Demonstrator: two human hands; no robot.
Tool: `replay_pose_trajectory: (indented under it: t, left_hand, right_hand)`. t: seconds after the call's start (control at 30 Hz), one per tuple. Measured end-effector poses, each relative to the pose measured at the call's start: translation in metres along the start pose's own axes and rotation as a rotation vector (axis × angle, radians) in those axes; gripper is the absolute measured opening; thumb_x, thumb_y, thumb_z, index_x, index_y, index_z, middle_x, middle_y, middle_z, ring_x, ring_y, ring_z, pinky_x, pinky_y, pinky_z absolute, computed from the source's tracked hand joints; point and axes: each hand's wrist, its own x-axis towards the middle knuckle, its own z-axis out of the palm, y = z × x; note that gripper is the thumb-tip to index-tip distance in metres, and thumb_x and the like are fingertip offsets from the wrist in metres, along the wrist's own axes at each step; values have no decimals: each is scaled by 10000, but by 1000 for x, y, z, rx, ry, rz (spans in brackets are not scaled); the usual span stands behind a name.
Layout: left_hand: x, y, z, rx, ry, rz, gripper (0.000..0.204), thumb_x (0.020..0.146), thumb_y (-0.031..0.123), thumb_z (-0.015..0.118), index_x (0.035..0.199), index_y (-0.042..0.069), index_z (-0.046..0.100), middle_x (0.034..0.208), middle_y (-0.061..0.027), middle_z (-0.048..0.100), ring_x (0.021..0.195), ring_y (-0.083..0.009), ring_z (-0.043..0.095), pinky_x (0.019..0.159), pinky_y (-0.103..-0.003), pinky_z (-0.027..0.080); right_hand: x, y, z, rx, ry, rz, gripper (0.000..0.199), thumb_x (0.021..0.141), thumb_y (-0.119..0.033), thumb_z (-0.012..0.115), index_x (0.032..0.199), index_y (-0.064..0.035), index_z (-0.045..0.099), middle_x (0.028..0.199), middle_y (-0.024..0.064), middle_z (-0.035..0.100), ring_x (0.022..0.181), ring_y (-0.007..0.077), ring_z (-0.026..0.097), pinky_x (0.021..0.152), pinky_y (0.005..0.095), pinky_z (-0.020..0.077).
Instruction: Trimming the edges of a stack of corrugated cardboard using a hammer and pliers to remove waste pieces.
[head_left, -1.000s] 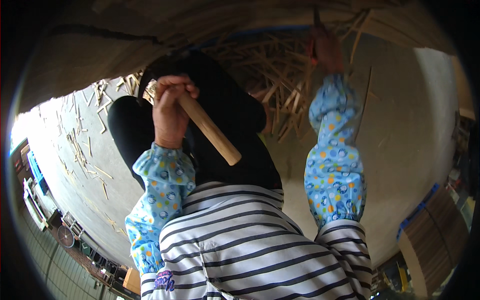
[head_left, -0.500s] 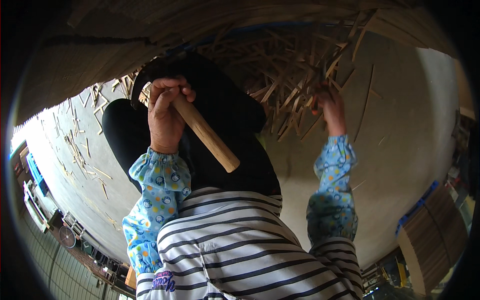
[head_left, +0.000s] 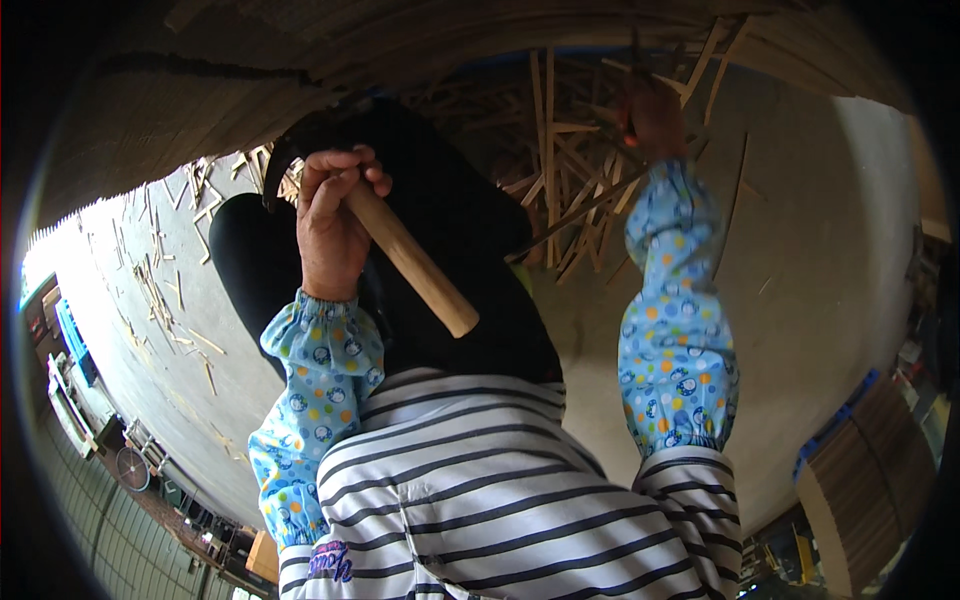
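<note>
My left fingers (head_left: 322, 190) are clamped round a wooden-handled tool (head_left: 415, 265), dark curved head (head_left: 272, 175) just left of them, handle slanting down to their right. My right fingers (head_left: 648, 105), blurred in shadow, have a reddish thing (head_left: 628, 125) at them, can't tell how closed; thin wood strips (head_left: 549, 150) pile on the floor (head_left: 800, 250), mostly left of them.

The pale cylindrical wooden handle (head_left: 415, 262) is smooth and matt, the dark curved head (head_left: 271, 178) apparently metal. Thin tan wooden strips (head_left: 549, 150) look matt; blue dotted sleeve covers (head_left: 678, 350) are wrinkled cloth.
</note>
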Motion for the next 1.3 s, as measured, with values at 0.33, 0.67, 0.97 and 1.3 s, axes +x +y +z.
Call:
replay_pose_trajectory:
  t: [0.33,0.67,0.97,1.3]
  left_hand:
    - [-4,-2,-4,-5,-22,-37,122,841,20,480,918,59,566,988,-116,566,813,-179,529,735,-319,461]
    - [1,-9,-5,-47,-15,-42,121,839,15,481,915,46,569,994,-123,576,809,-179,535,734,-323,469]
    - [2,-11,-3,-80,-19,-55,119,838,27,482,922,47,563,1016,-127,560,817,-185,534,742,-323,468]
    - [3,-10,-4,-34,4,-35,128,847,17,465,909,44,574,1003,-122,581,802,-180,543,733,-317,471]
  right_hand:
    - [-94,109,-56,-70,46,200,348,876,-311,522,1074,-29,577,730,51,577,543,140,547,445,304,423]
    - [33,-2,-9,-139,-19,-42,276,847,-315,510,875,-53,593,659,32,564,530,115,518,465,289,395]
    - [-36,94,-98,-642,285,17,410,845,-309,432,1040,10,600,794,185,640,736,342,618,602,421,444]
    - [13,22,-23,-148,-31,112,278,825,-270,541,966,-40,606,798,57,612,717,145,590,625,307,443]
